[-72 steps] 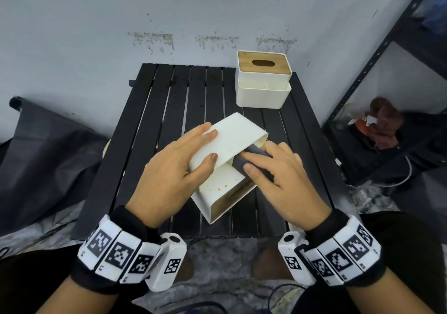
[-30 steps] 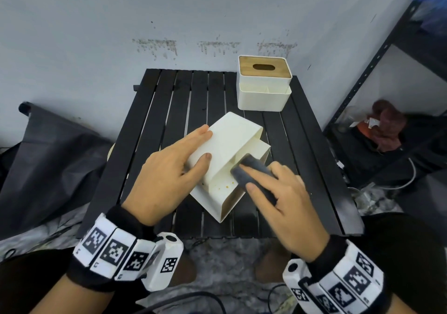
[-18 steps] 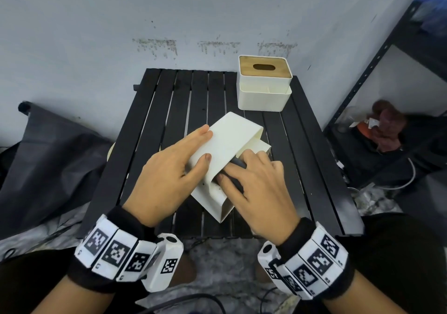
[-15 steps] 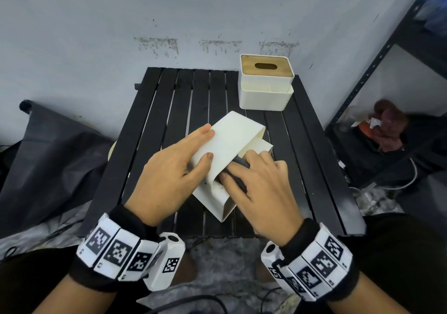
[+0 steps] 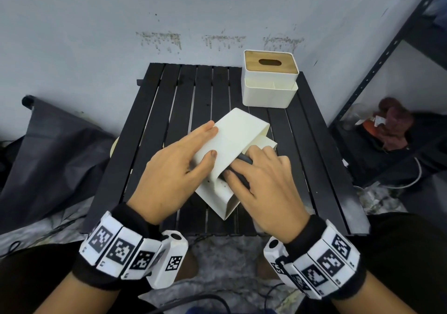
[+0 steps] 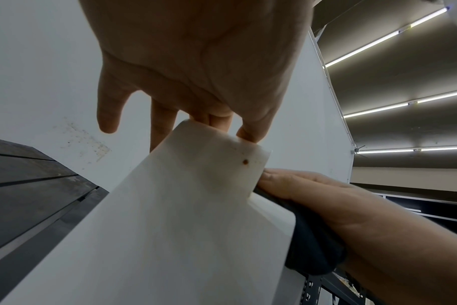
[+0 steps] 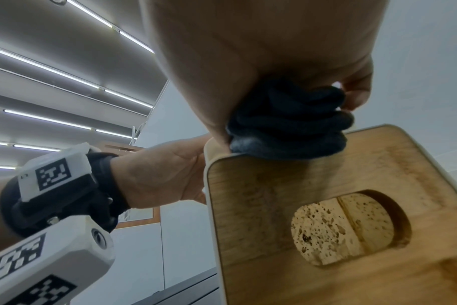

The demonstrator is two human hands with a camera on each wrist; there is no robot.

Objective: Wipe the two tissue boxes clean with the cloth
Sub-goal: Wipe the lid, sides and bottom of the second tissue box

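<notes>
Black slatted table [image 5: 154, 158]: at its middle our left hand [image 5: 174, 175] clamps the tipped tissue box [image 5: 239, 132] between thumb and fingers. Our right hand [image 5: 266, 187] grips the bunched dark cloth [image 7: 287, 123] against its side. Mid-wipe on box one, we judge; the second tissue box [image 5: 268, 88], table's far-right corner, likely needs wiping next.

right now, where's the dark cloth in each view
Head: cloth at centre, mostly hidden under the right hand, against the tipped tissue box.
Left wrist: cloth lower right, beneath the right hand, beside the box.
Right wrist: cloth upper centre, bunched in the right hand, on the edge of the box's wooden lid.
Shared landmark: the tipped tissue box, which the left hand holds.
</notes>
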